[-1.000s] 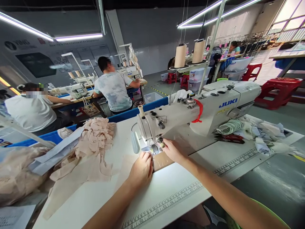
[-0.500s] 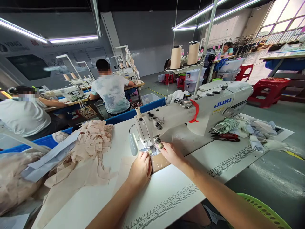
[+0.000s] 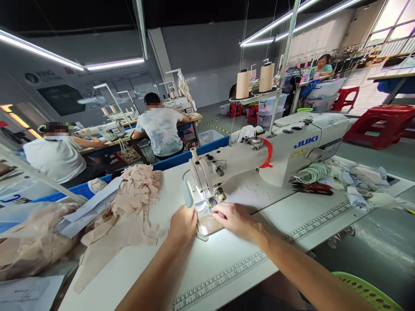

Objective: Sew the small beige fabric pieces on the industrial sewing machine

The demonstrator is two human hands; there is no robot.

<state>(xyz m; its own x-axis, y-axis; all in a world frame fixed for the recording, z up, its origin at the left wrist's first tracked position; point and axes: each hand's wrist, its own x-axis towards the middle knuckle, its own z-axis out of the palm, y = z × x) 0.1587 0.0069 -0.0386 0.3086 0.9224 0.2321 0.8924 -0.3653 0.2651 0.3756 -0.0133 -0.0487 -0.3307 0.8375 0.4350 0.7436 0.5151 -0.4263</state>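
A white JUKI sewing machine with a red strip tied round its arm stands on the white table. My right hand is just in front of its needle end, thumb and fingers pinched together over the brown plate. At the left edge of that plate is my left hand, with its fingers curled and largely hidden from me. Whatever either hand pinches is too small or covered to name. Beige fabric pieces lie heaped on the table to the left.
Red-handled snips, a pale green coil and fabric scraps lie right of the machine. Thread cones stand behind it. A ruler scale runs along the table front. A green basket is at lower right. Co-workers sit beyond.
My right hand has come down from beside the round knob near the needle to the plate. My left hand has shifted slightly left relative to the machine. The view has turned a little left.
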